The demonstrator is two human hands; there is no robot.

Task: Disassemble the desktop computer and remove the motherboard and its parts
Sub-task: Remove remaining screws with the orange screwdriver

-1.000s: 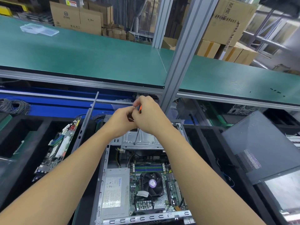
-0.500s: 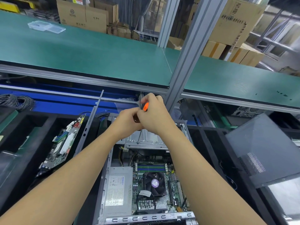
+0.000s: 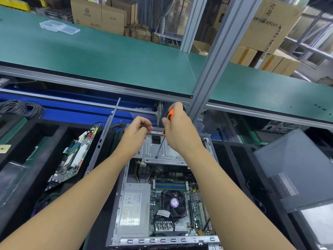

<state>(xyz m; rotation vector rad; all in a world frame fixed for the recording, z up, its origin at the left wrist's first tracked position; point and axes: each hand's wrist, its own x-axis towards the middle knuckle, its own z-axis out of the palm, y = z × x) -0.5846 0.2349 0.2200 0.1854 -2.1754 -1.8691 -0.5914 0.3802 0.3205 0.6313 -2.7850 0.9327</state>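
- Orange plastic forms the handle of the screwdriver [image 3: 170,115]. Our right hand [image 3: 180,132] grips it with all fingers wrapped tight round the handle, and the thumb lies on the near side.
- The dark shaft slants down and to the left. Its tip meets the top plate of the metal drive cage [image 3: 169,152] near the cage's near-left corner.
- Our left hand [image 3: 134,138] is just left of the screwdriver and apart from the right hand. The fingers are curled in, with the thumb tip close to the forefinger, over the far rim of the drive cage. We cannot tell whether they pinch anything or touch the rim.
- The computer case [image 3: 118,204] lies open between our forearms, with the drive cage at its far end.
- The motherboard [image 3: 197,206] sits on the floor of the case, in the right half. A black fan [image 3: 173,202] is mounted on it, and the memory sticks [image 3: 170,184] lie just beyond the fan.
- A grey power supply [image 3: 134,210] fills the near-left part of the case, just beside the motherboard.
- A second circuit board [image 3: 75,159] leans tilted in the black foam tray [image 3: 45,134] to the left of the case.
- A grey side panel [image 3: 297,168] lies tilted to the right of the case.
- A green shelf [image 3: 108,56] runs above the work area. A clear plastic box [image 3: 59,27] rests on it at far left.
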